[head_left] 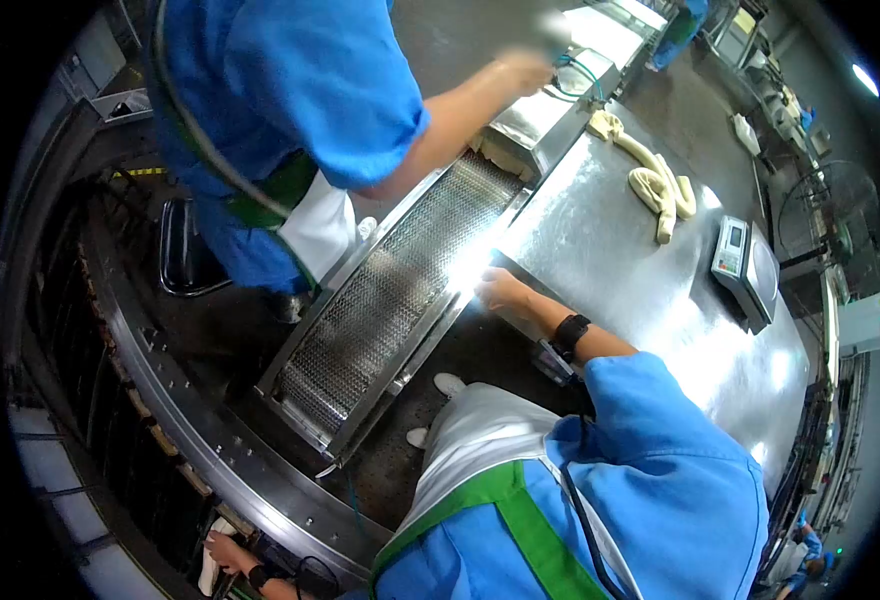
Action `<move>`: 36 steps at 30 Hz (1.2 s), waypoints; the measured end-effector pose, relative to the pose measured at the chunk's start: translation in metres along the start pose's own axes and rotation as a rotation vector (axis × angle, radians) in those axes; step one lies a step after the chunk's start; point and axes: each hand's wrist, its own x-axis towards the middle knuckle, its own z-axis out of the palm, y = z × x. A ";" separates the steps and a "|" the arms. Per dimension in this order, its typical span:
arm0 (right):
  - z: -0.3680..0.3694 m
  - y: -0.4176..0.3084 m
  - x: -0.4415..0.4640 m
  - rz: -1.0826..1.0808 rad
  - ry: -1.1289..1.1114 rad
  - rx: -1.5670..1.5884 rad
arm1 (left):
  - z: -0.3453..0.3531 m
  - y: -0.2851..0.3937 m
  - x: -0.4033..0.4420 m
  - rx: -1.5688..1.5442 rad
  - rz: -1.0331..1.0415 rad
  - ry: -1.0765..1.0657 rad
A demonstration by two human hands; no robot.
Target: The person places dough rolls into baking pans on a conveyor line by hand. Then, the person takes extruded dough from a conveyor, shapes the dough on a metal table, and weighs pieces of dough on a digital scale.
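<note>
My left hand (228, 553), with a black band at its wrist, is at the bottom left on a long white piece (209, 572) that looks like dough. Its fingers lie over the piece beside the curved machine. My right hand (503, 290), also banded at the wrist, is at the side rail of the mesh conveyor (380, 290). The fingers there are curled, and glare hides whatever they may hold. Beyond that hand, thick pale dough ropes (650, 180) lie bent and looped on the steel table (610, 270).
A co-worker in a blue shirt (310, 80) stands across the conveyor, one blurred hand (525, 72) over its far end. A digital scale (745, 270) sits on the table. The curved steel rail (230, 465) borders dark slots at left. A fan (840, 210) stands farther right.
</note>
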 end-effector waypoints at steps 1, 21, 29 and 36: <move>0.001 -0.004 -0.002 -0.009 -0.030 -0.015 | 0.000 -0.007 0.009 0.074 0.057 -0.015; 0.110 -0.004 -0.052 0.008 -0.272 -0.297 | -0.237 -0.129 0.053 0.059 0.771 -0.675; 0.209 -0.054 -0.086 -0.170 -0.625 -0.206 | -0.381 -0.036 -0.002 -0.942 0.428 -0.310; 0.259 -0.111 -0.125 -0.924 -0.884 -0.340 | -0.343 0.133 -0.169 -1.269 0.182 -0.766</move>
